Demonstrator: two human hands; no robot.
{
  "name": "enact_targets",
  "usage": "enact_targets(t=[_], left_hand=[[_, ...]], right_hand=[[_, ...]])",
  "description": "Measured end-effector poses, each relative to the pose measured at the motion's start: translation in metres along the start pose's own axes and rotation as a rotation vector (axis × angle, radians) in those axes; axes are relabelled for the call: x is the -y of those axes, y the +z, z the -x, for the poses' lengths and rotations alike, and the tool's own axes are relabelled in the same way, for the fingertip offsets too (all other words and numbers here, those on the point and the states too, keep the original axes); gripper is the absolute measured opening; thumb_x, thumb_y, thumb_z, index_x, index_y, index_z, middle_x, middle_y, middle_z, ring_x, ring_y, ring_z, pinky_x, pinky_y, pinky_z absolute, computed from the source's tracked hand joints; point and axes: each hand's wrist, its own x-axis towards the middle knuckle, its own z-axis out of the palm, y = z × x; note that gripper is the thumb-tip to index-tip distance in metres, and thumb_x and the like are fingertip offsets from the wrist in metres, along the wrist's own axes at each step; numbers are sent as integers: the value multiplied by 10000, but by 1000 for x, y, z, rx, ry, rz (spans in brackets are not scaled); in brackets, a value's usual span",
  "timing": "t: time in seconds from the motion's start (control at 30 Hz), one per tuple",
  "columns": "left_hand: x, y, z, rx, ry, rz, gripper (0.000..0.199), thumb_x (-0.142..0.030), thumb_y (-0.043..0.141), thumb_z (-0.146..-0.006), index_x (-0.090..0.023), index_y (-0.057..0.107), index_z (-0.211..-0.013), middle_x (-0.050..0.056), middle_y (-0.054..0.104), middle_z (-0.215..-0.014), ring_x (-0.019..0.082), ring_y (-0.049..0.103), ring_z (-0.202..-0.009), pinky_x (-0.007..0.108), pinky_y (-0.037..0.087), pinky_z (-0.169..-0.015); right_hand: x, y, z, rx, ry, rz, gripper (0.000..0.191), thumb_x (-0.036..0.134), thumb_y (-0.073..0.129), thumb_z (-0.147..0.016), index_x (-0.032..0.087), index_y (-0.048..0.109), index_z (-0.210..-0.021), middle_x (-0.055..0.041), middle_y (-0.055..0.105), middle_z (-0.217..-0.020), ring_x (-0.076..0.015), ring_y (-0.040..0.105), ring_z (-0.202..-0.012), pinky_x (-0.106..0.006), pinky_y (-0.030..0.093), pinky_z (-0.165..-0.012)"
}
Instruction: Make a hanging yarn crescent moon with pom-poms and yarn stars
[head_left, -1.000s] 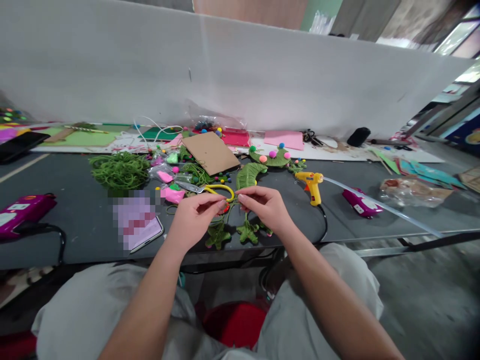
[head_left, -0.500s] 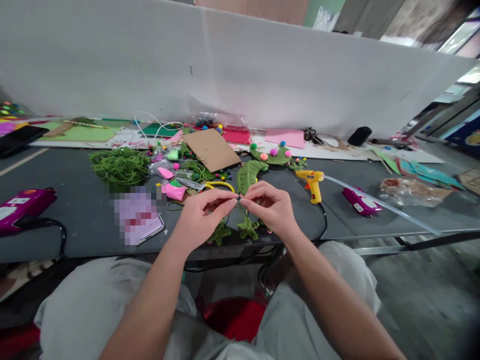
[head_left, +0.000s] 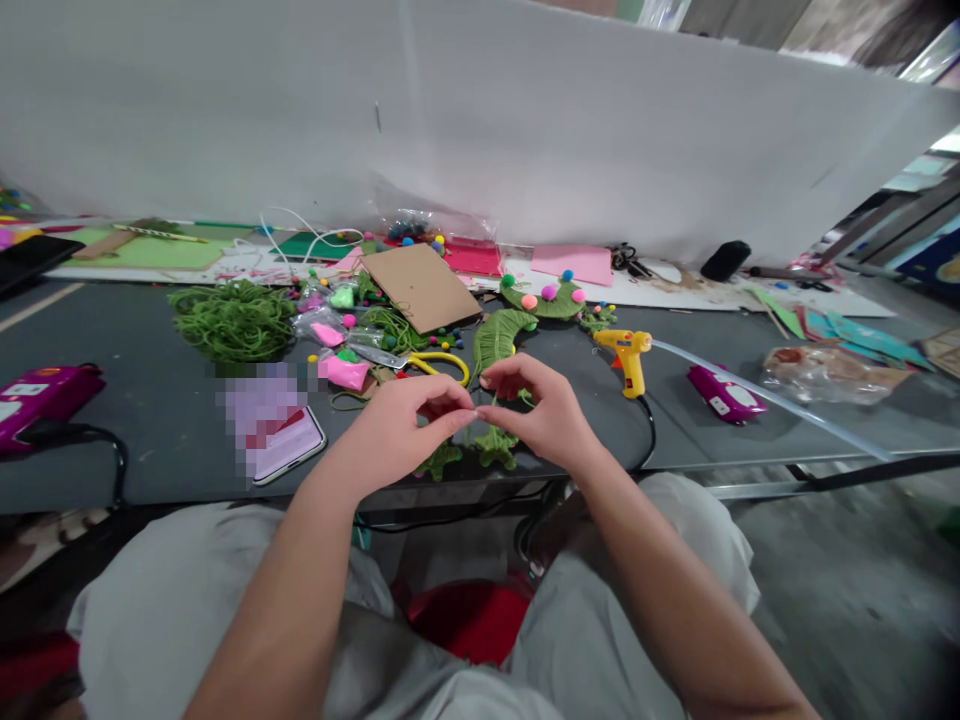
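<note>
My left hand [head_left: 405, 430] and my right hand [head_left: 540, 415] meet over the table's near edge, thumb tips together. Both are closed in a pinch; whatever lies between the fingertips is too small to make out. Just behind them is a green yarn-wrapped curved piece [head_left: 501, 338]. Small green star-like yarn pieces [head_left: 496, 447] lie beneath and beside my fingers, partly hidden. Yellow-handled scissors [head_left: 450, 362] rest beyond my left hand. Further back sits another green curved piece [head_left: 551, 299] with coloured pom-poms.
A yellow glue gun [head_left: 628, 358] with a long clear glue stick lies to the right, near a purple device [head_left: 726, 395]. On the left are a phone [head_left: 289, 455], a heap of green yarn [head_left: 234, 322] and another purple device [head_left: 49, 405]. Brown cardboard [head_left: 420, 287] lies behind.
My fingertips have dipped slightly and the thumbs now press together. A small dark bit seen between them before no longer shows. The view has shifted a little.
</note>
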Motion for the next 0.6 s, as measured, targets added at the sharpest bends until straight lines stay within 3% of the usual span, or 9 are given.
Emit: enact_targets(t=[0.27,0.6], left_hand=[[2,1,-1,101,-15,-77,111,-271,582,-903,-207,630,-826,-9,631,-732,139,546,-635,256,424,-581],[10,5,-5,116,-53,356,137,-275,670,-862,-183,592,-798,-14,552,-676,98,494,-586,219,411,-534]], right_hand=[[-3,-3,2,81,-142,141,333,346,752,-855,229,662,-1153,-52,662,-985,-180,604,-863,-318,511,-783],[1,-1,3,-40,-21,-44,406,474,827,-748,228,701,-1046,-52,708,-960,-188,636,-843,-329,538,-788]])
